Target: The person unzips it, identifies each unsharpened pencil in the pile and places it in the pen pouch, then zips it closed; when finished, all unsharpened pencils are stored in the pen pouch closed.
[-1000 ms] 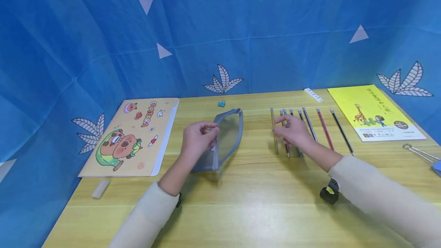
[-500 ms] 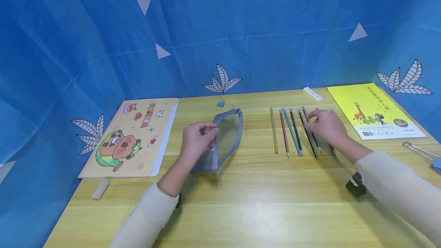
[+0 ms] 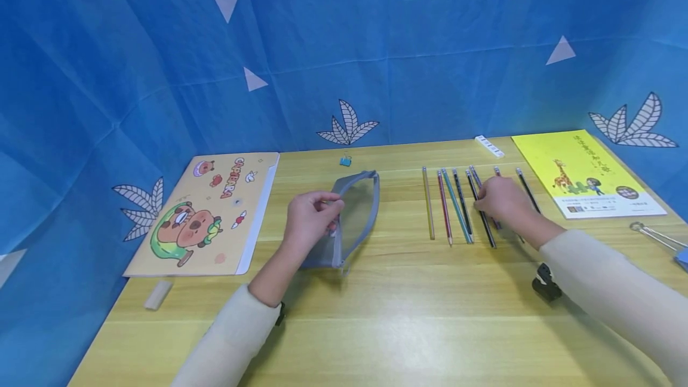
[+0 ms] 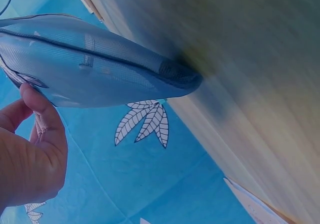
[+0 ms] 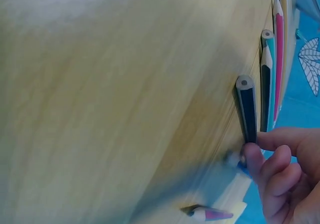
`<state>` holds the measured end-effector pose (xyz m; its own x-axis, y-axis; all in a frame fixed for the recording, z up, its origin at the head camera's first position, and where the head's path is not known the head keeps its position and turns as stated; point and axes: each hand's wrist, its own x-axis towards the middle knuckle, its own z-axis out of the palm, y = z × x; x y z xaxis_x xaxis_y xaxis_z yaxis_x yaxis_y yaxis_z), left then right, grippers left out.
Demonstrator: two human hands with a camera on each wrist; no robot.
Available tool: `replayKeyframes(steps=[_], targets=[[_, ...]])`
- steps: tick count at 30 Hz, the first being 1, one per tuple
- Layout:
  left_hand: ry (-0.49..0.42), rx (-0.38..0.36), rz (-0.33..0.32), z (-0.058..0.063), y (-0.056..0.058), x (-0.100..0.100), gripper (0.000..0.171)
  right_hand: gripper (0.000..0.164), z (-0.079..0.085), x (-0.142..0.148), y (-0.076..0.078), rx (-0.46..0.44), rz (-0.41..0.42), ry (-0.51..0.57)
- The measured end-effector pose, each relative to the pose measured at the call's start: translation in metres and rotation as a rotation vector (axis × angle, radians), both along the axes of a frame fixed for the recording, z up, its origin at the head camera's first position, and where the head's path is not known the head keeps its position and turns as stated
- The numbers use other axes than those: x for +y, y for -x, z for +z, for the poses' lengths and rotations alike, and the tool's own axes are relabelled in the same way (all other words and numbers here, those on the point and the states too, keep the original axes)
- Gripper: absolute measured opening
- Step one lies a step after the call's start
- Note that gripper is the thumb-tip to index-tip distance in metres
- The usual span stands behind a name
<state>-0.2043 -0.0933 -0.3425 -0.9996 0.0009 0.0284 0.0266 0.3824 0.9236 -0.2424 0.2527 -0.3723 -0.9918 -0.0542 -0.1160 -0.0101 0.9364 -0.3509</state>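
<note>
My left hand (image 3: 313, 220) pinches the edge of a grey mesh zip pouch (image 3: 357, 208), which stands with its zipped mouth spread. In the left wrist view, thumb and fingers grip the pouch (image 4: 105, 72) near its zip end. Over a row of pencils, my right hand (image 3: 505, 203) pinches a black pencil (image 3: 487, 230) between thumb and index finger; the right wrist view shows the flat end of that black pencil (image 5: 246, 107). To its left lie a yellow pencil (image 3: 428, 208), a red pencil (image 3: 445, 211), a teal pencil (image 3: 455, 202) and another black one. The hand partly hides several pencils.
A capybara folder (image 3: 204, 214) lies at left, with a white eraser (image 3: 158, 295) in front. At the back are a small teal binder clip (image 3: 345, 161) and a white strip-shaped object (image 3: 489, 146). A yellow booklet (image 3: 586, 175) and a blue binder clip (image 3: 681, 257) lie at right.
My right hand has moved right from the left end of the pencil row, then slightly back left onto the black pencil. The left hand and pouch have stayed in place.
</note>
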Motion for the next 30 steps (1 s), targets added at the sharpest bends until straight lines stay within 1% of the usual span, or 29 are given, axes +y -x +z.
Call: replayKeyframes(steps=[2, 4, 8, 11, 14, 17, 18, 19, 21, 24, 26, 28, 30], targets=[[0.001, -0.001, 0.001, 0.000, 0.000, 0.000, 0.021, 0.037, 0.000, -0.001, 0.001, -0.026, 0.002, 0.003], [-0.001, -0.002, 0.002, 0.000, 0.000, 0.000, 0.020, 0.037, -0.001, -0.003, 0.002, -0.043, 0.001, -0.001], [-0.005, -0.002, 0.001, -0.001, 0.000, 0.000, 0.019, 0.037, -0.002, -0.005, 0.003, -0.051, -0.003, -0.011], [-0.008, -0.004, 0.004, -0.001, 0.001, 0.000, 0.016, 0.037, -0.002, -0.004, 0.003, -0.053, -0.007, 0.002], [-0.009, -0.006, 0.007, -0.001, 0.001, 0.000, 0.015, 0.034, 0.002, -0.003, 0.001, -0.026, -0.019, 0.028], [-0.009, -0.005, 0.008, -0.002, 0.001, 0.000, 0.016, 0.020, 0.009, -0.002, -0.001, 0.033, -0.033, 0.059], [-0.009, -0.003, 0.008, -0.002, 0.001, 0.000, 0.016, 0.018, 0.012, -0.002, -0.002, 0.059, -0.043, 0.073], [-0.008, -0.001, 0.008, -0.002, 0.001, 0.000, 0.016, 0.020, 0.014, -0.002, -0.003, 0.081, -0.054, 0.090], [-0.005, 0.001, 0.008, -0.001, 0.001, 0.000, 0.016, 0.029, 0.017, -0.003, -0.004, 0.127, -0.081, 0.130], [-0.002, -0.002, 0.009, -0.001, 0.001, 0.000, 0.017, 0.032, 0.019, -0.007, -0.006, 0.190, -0.123, 0.208], [0.002, -0.006, 0.009, -0.001, 0.001, 0.000, 0.020, 0.032, 0.020, -0.012, -0.008, 0.219, -0.140, 0.283], [0.003, -0.010, 0.010, -0.001, 0.002, 0.001, 0.021, 0.032, 0.022, -0.019, -0.010, 0.229, -0.148, 0.390], [0.005, -0.011, 0.010, -0.001, 0.002, 0.001, 0.021, 0.033, 0.024, -0.028, -0.012, 0.204, -0.161, 0.554]])
